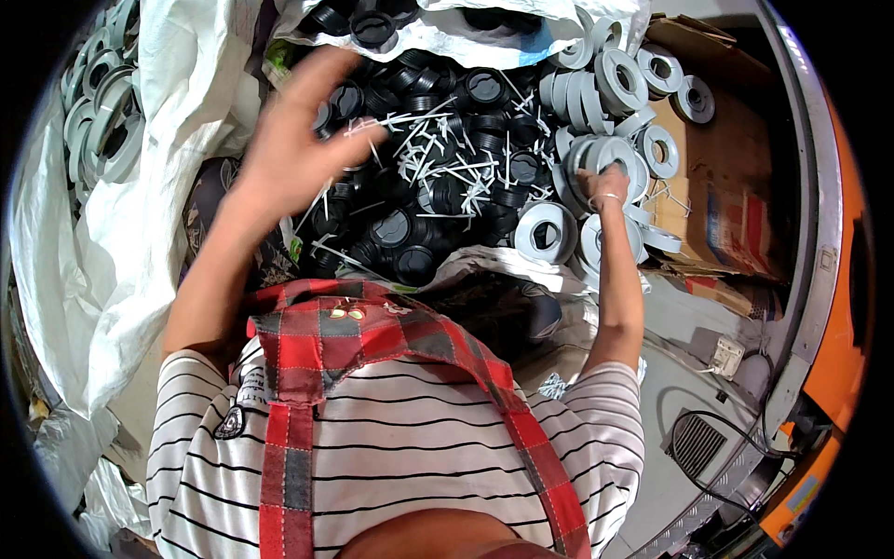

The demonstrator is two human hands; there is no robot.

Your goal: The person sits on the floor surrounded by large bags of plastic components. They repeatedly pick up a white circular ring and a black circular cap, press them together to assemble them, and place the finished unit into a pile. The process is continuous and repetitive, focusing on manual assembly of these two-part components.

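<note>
Head view: at the far left, well apart from the left hand, grey rings (pixel 114 112) lie beside a crumpled white sack (pixel 84 289), whose folds reach toward the left forearm. The left hand (pixel 303 140), blurred, is spread with thumb and fingers apart, seemingly free of any object, and screens part of the black caps (pixel 391 226) behind it. Between the hands, these caps form a heap, with thin white sticks (pixel 447 172) strewn across and covering some of them. Beyond the hands, the edge of a white bag (pixel 433 42) overhangs the heap's far side. The right hand (pixel 605 186) has its fingers at the hollow of a grey ring (pixel 607 147), touching it; whether it grips cannot be told. Further grey rings crowd around that hand, stacked and tilted. Just right of them, an opened cardboard box (pixel 726 200) borders the pile; nearer the body, right of the right forearm, are a white socket (pixel 726 356) and a black cable (pixel 712 484)
</note>
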